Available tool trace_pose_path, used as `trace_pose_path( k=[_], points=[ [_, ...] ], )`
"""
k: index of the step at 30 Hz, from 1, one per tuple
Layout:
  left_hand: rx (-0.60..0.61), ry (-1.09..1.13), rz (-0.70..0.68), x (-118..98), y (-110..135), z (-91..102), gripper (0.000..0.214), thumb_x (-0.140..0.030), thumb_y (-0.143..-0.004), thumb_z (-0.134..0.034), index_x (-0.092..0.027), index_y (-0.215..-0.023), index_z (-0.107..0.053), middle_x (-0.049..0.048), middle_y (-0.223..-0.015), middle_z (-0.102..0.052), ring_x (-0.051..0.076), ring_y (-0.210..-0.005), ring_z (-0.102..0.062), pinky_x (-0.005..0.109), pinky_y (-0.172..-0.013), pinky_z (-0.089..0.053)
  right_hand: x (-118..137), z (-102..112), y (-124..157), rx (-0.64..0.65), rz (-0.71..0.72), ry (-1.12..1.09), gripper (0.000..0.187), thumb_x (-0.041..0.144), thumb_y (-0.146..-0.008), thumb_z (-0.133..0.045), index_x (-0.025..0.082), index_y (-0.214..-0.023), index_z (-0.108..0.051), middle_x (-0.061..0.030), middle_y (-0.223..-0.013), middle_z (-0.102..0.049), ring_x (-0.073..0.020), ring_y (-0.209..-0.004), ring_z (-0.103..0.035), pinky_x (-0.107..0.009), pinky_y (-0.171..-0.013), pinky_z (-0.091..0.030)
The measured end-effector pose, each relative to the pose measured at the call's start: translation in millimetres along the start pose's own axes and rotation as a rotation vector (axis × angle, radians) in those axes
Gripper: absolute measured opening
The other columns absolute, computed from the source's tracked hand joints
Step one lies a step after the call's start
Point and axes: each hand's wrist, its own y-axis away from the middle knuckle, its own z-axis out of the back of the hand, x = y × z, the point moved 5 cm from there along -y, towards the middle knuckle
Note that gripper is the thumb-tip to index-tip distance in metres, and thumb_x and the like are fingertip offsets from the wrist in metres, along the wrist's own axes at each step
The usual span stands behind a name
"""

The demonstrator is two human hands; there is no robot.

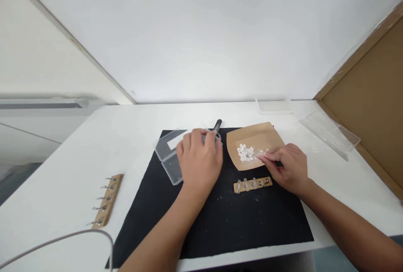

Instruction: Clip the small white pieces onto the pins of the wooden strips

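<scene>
My left hand (200, 158) is over a clear plastic box (171, 167) with its lid folded back. Its fingers are bent but apart, with the thumb off to the side; the tips are partly hidden and slightly blurred. A dark-handled tool (217, 125) lies just beyond this hand. Over the right side of a brown cardboard tray (258, 131), my right hand (288, 167) has thumb and forefinger pinched together. What sits between these fingertips is too small to name. Several small white pieces (246, 153) lie in the tray. A wooden strip (252, 185) carrying small metal and clear plastic parts lies in front of it.
A black mat (233, 230) covers the middle of the white table (72, 158). To the left lie another wooden strip (111, 200) with metal parts and a cable (72, 233). Clear plastic pieces (330, 133) and a cardboard panel (368, 95) are at the right.
</scene>
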Motion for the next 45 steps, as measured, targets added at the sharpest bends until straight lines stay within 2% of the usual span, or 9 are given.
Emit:
trace_pose_path(
  k=[2, 4, 7, 10, 17, 21, 29, 36, 45],
  points=[
    [0.038, 0.329, -0.097, -15.3, 1.9, 1.7, 0.020, -0.028, -0.104, -0.055, -0.018, -0.098, -0.072, 0.0107, -0.097, -0.073, 0.027, -0.096, -0.064, 0.044, -0.090, -0.052, 4.3, -0.1, -0.5, 0.014, 0.063, 0.007, 0.024, 0.019, -0.094, -0.081, 0.021, -0.087, -0.058, 0.0021, -0.079, -0.079, -0.0137, -0.068, -0.074, -0.029, -0.064, -0.043],
    [0.187, 0.638, -0.128, -29.3, 5.9, -1.6, 0.020, -0.031, -0.104, -0.058, -0.020, -0.099, -0.074, 0.0070, -0.096, -0.074, 0.023, -0.095, -0.065, 0.036, -0.083, -0.054, 7.7, -0.3, -0.4, 0.038, 0.116, 0.013, 0.024, 0.016, -0.094, -0.080, 0.021, -0.087, -0.058, 0.0025, -0.079, -0.078, -0.0128, -0.067, -0.073, -0.029, -0.063, -0.042],
    [0.365, 0.956, 0.025, -38.8, 13.0, -8.6, 0.023, -0.036, -0.103, -0.062, -0.020, -0.096, -0.077, 0.0052, -0.092, -0.075, 0.017, -0.078, -0.065, 0.026, -0.062, -0.050, 12.0, 0.7, 0.5, 0.068, 0.197, 0.036, 0.026, 0.014, -0.093, -0.081, 0.021, -0.086, -0.057, 0.0032, -0.077, -0.077, -0.0111, -0.064, -0.071, -0.029, -0.062, -0.040],
    [0.526, 1.111, 0.076, -45.7, 19.4, -14.2, 0.024, -0.038, -0.101, -0.065, -0.021, -0.095, -0.081, 0.0058, -0.093, -0.079, 0.016, -0.080, -0.068, 0.024, -0.060, -0.049, 15.2, 4.0, 1.3, 0.068, 0.257, 0.061, 0.029, 0.014, -0.089, -0.084, 0.020, -0.086, -0.056, 0.0034, -0.077, -0.076, -0.0108, -0.064, -0.070, -0.029, -0.062, -0.039],
    [0.575, 1.281, 0.364, -38.4, 28.3, -30.8, 0.025, -0.041, -0.085, -0.083, -0.018, -0.097, -0.084, 0.0073, -0.087, -0.082, 0.017, -0.074, -0.072, 0.024, -0.060, -0.051, 16.2, 7.4, 2.6, 0.095, 0.329, 0.000, 0.030, 0.012, -0.086, -0.086, 0.020, -0.085, -0.057, 0.0034, -0.078, -0.075, -0.0117, -0.066, -0.069, -0.029, -0.063, -0.039],
    [0.589, 1.422, 0.446, -42.3, 32.5, -38.3, 0.029, -0.042, -0.081, -0.088, -0.016, -0.094, -0.082, 0.0075, -0.085, -0.082, 0.017, -0.075, -0.073, 0.024, -0.062, -0.055, 14.1, 5.4, 4.5, 0.131, 0.343, -0.022, 0.027, 0.015, -0.088, -0.086, 0.020, -0.086, -0.060, 0.0031, -0.082, -0.077, -0.0117, -0.069, -0.070, -0.029, -0.065, -0.040],
    [0.656, 1.421, 0.450, -46.5, 33.8, -35.9, 0.034, -0.042, -0.076, -0.090, -0.015, -0.095, -0.082, 0.0075, -0.085, -0.082, 0.015, -0.064, -0.072, 0.020, -0.048, -0.048, 16.1, 8.2, 3.7, 0.103, 0.356, -0.024, 0.033, 0.015, -0.088, -0.087, 0.019, -0.076, -0.056, 0.0054, -0.077, -0.075, -0.0083, -0.063, -0.063, -0.029, -0.063, -0.038],
    [0.712, 1.407, 0.443, -49.7, 37.9, -37.2, 0.035, -0.040, -0.076, -0.090, -0.015, -0.098, -0.080, 0.0080, -0.086, -0.083, 0.015, -0.065, -0.072, 0.019, -0.046, -0.045, 8.7, 10.4, 1.5, 0.162, 0.324, -0.034, 0.037, 0.028, -0.089, -0.088, 0.020, -0.075, -0.055, 0.0065, -0.070, -0.071, -0.0081, -0.060, -0.060, -0.030, -0.064, -0.038],
    [0.738, 1.436, 0.512, -51.3, 38.8, -38.5, 0.042, -0.045, -0.074, -0.093, -0.015, -0.095, -0.073, 0.0079, -0.082, -0.083, 0.018, -0.072, -0.076, 0.021, -0.053, -0.051, -7.5, 13.0, -3.5, 0.190, 0.183, -0.116, 0.038, 0.044, -0.082, -0.093, 0.020, -0.099, -0.069, 0.0051, -0.073, -0.073, -0.0114, -0.062, -0.068, -0.029, -0.066, -0.039]
  ],
)
